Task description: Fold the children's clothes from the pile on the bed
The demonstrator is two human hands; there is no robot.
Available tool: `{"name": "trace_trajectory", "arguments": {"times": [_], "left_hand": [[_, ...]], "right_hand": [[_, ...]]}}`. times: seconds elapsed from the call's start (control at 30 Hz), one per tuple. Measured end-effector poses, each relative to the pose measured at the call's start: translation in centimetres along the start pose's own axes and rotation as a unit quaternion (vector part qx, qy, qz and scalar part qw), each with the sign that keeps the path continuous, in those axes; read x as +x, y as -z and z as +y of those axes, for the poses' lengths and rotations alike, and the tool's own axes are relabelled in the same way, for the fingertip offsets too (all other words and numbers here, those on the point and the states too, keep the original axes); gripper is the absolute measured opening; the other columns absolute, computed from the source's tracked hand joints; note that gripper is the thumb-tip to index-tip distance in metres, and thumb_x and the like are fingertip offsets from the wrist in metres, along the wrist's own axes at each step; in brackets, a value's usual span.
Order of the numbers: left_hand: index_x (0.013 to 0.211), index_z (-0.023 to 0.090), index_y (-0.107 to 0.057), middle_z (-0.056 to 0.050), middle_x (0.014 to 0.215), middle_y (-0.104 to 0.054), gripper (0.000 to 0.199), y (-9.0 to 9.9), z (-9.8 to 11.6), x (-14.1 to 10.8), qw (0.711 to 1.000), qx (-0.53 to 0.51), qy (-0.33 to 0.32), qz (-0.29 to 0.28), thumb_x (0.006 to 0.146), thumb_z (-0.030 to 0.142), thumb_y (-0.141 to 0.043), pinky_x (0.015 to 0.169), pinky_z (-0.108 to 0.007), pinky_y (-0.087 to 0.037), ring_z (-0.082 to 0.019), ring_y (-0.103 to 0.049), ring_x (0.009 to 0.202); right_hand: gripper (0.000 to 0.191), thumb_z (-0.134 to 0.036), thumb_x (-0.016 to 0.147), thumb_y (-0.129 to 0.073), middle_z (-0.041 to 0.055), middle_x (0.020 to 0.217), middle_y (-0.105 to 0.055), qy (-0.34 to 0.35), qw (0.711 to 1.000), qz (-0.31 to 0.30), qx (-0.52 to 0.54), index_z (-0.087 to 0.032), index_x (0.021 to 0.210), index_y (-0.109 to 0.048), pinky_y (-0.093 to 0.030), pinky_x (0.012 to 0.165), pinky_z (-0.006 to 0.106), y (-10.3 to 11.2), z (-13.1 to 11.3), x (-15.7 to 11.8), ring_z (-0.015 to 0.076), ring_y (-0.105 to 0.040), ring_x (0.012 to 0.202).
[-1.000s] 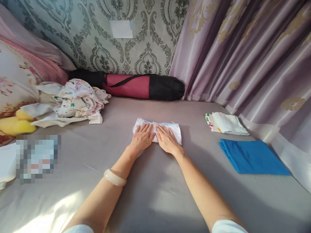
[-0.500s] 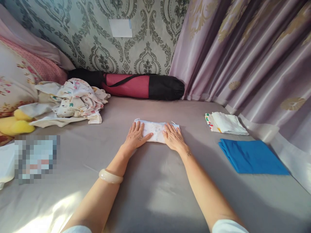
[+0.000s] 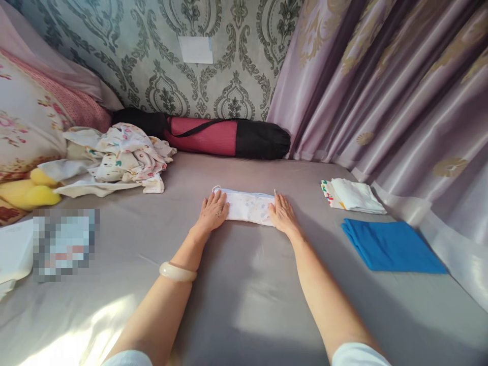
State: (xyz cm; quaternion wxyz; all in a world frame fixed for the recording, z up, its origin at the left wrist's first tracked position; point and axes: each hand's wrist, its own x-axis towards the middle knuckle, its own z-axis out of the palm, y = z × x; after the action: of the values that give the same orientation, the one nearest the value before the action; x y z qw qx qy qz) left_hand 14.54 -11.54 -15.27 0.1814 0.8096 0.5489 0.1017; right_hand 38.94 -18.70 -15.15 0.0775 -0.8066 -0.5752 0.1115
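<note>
A small white cloth [image 3: 249, 207] with a faint print and pale blue edging lies folded into a flat strip on the grey sheet. Thin white ties stick out at its two far corners. My left hand [image 3: 214, 209] rests flat on its left end, fingers stretched forward. On the right end lies my right hand [image 3: 282, 212], palm down with the fingers extended and the thumb on the fabric. Neither hand grips the cloth. The middle of the strip shows between the hands.
To the right lie a folded blue cloth [image 3: 392, 245] and a folded white cloth [image 3: 356, 194]. A crumpled printed garment [image 3: 127, 152] is heaped at left, near a yellow plush item [image 3: 26, 192]. A red and black roll bag [image 3: 206, 136] lies along the wall.
My hands have slid outward toward the ends of the folded cloth, baring more of its middle. The whole view has shifted slightly.
</note>
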Motion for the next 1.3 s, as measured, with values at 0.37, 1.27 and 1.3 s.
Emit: {"name": "trace_trajectory", "arguments": {"times": [0.37, 1.27, 1.3], "left_hand": [[0.105, 0.017, -0.071, -0.006, 0.086, -0.072, 0.041, 0.4, -3.5, 1.0, 0.869, -0.413, 0.134, 0.235, 0.071, 0.028, -0.051, 0.074, -0.029, -0.051, -0.02, -0.066, 0.079], [0.094, 0.016, -0.07, -0.007, 0.077, -0.068, 0.04, 1.6, -2.9, 0.0, 0.841, -0.446, 0.188, 0.243, 0.065, 0.022, -0.043, 0.072, -0.03, -0.051, -0.023, -0.066, 0.085], [0.094, 0.016, -0.07, -0.007, 0.078, -0.068, 0.039, 1.6, -2.9, 0.1, 0.841, -0.447, 0.186, 0.243, 0.065, 0.022, -0.043, 0.074, -0.031, -0.051, -0.023, -0.066, 0.087]], "right_hand": [[0.063, -0.039, 0.1, -0.015, 0.0107, 0.162, -0.018, 0.124, 0.989, 0.056, -0.064, -0.007, 0.154, -0.024, -0.01, 0.121, 0.042, 1.2, -2.5, -1.9, 0.0212, -0.01, 0.15], [0.063, -0.042, 0.1, -0.016, 0.0112, 0.161, -0.021, 0.196, 0.978, -0.067, -0.011, -0.01, 0.153, -0.027, -0.012, 0.121, 0.041, -0.5, -8.2, 0.3, 0.0214, -0.014, 0.149], [0.062, -0.041, 0.101, -0.015, 0.0108, 0.161, -0.023, 0.19, 0.979, -0.076, -0.004, -0.011, 0.153, -0.028, -0.012, 0.12, 0.041, -0.3, -8.4, 0.4, 0.0213, -0.015, 0.149]]}}
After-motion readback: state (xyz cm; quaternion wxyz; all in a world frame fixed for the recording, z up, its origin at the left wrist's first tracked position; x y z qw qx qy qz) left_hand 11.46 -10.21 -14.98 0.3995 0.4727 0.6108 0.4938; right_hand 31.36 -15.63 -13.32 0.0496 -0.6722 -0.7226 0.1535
